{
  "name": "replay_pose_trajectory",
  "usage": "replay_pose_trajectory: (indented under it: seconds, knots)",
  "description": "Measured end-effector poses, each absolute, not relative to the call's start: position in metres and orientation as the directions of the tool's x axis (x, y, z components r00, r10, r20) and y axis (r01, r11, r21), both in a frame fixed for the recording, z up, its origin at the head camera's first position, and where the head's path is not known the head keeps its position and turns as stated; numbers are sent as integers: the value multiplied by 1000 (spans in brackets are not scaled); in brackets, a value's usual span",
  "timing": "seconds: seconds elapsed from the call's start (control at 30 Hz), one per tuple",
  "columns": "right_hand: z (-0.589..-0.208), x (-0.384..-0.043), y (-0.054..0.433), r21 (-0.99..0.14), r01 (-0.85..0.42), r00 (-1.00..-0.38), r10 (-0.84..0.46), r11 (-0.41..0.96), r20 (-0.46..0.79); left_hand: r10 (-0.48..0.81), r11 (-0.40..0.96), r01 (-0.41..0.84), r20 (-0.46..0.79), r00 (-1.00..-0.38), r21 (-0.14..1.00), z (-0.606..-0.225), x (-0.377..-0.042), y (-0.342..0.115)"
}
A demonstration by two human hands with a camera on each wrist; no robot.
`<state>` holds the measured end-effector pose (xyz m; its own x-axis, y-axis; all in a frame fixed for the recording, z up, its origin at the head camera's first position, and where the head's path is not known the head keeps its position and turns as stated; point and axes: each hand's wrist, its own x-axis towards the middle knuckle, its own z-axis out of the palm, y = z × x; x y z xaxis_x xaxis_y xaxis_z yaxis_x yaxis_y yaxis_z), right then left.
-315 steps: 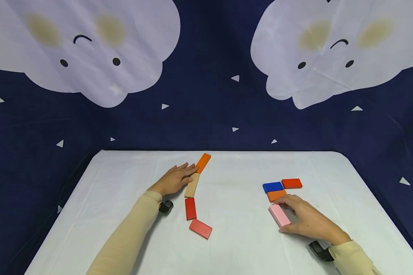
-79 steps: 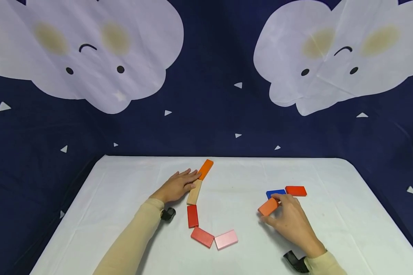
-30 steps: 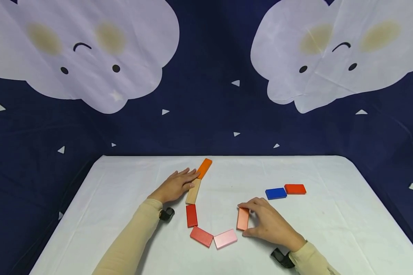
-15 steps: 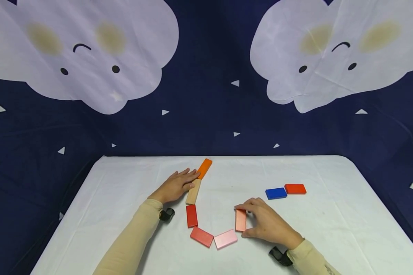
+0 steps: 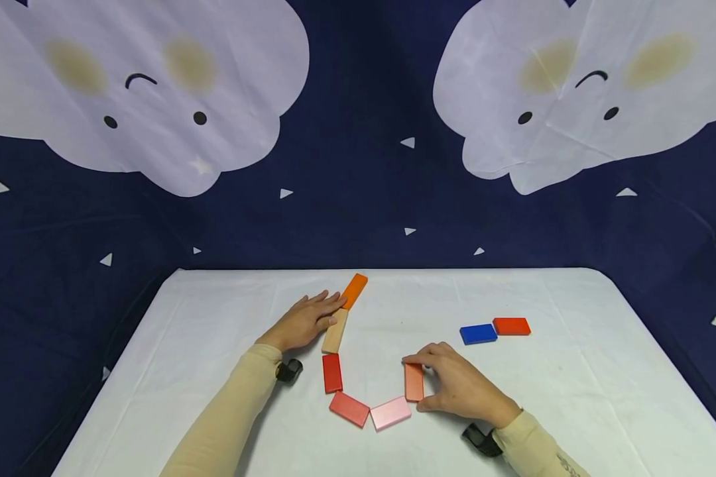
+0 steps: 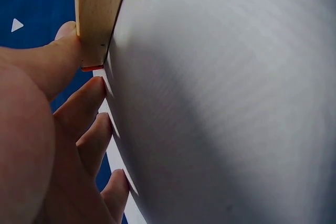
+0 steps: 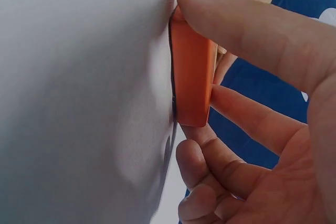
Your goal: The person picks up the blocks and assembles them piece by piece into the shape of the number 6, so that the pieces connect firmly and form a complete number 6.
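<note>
In the head view, my right hand (image 5: 462, 387) pinches an orange block (image 5: 414, 382) by its two short ends, thumb at the near end. The block stands close to the right end of a pink block (image 5: 390, 413); the right wrist view shows the orange block (image 7: 192, 72) right at the white surface. My left hand (image 5: 303, 322) rests with extended fingers beside a plain wooden block (image 5: 335, 331), its thumb against that block's side and a fingertip at a bright orange block (image 5: 355, 291). A red block (image 5: 332, 373) and a coral block (image 5: 349, 409) continue the curved row.
A blue block (image 5: 478, 334) and another red block (image 5: 512, 326) lie end to end at the right on the white table (image 5: 579, 371). Behind the table hangs a dark blue cloth (image 5: 358, 218) with white clouds. Each wrist wears a small black camera (image 5: 482, 440).
The pink block went into the row, then my right hand took the orange block from beside the blue one and brought it left to the pink block. My left hand stayed in place.
</note>
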<state>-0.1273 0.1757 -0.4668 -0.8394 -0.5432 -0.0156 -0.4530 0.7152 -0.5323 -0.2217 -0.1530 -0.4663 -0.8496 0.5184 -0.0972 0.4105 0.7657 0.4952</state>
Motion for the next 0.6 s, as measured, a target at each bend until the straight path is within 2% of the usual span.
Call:
replay_pose_trajectory:
  seconds: [0.6]
  knots:
    - [-467,-126,176,-546,-415,-855,-517,728,-40,512,775,404,-110,-852,486,-468,-224,-153]
